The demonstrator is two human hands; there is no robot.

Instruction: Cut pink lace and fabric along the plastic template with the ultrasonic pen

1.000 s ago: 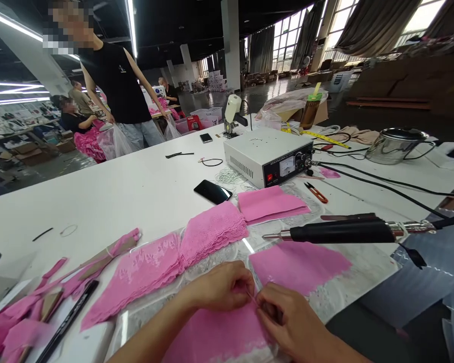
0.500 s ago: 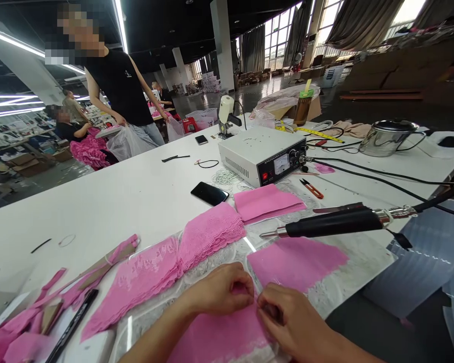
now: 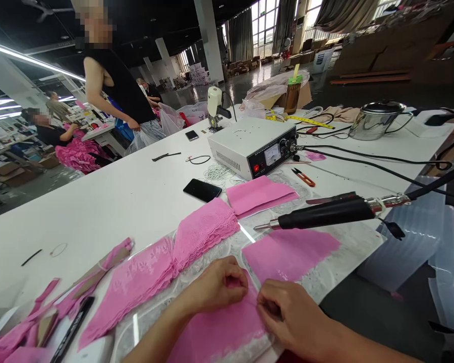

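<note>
A pink fabric piece (image 3: 223, 330) lies at the table's near edge under both hands. My left hand (image 3: 221, 285) pinches toward its upper edge, finger and thumb curled together. My right hand (image 3: 285, 310) grips the fabric's right edge between thumb and fingers. Just beyond lies another pink fabric piece (image 3: 291, 252), flat on the marbled sheet. Above that piece rests a black-handled pen-like tool (image 3: 321, 214) with a metal tip and a cable. Stacks of scalloped pink lace (image 3: 206, 229) and folded pink cloth (image 3: 261, 194) sit farther back.
A white power unit with a meter (image 3: 253, 143) stands mid-table. Around it are a black phone (image 3: 202, 190), orange thread snips (image 3: 303, 177), a glass pot (image 3: 376, 123) and cables. Pink straps (image 3: 56, 307) and a black marker (image 3: 73, 330) lie left. A person (image 3: 113, 85) stands behind the table.
My hands have drawn slightly apart at the fabric's edge, the left shifting a little leftward. The view has tilted and shifted slightly. The standing person has turned and moved an arm.
</note>
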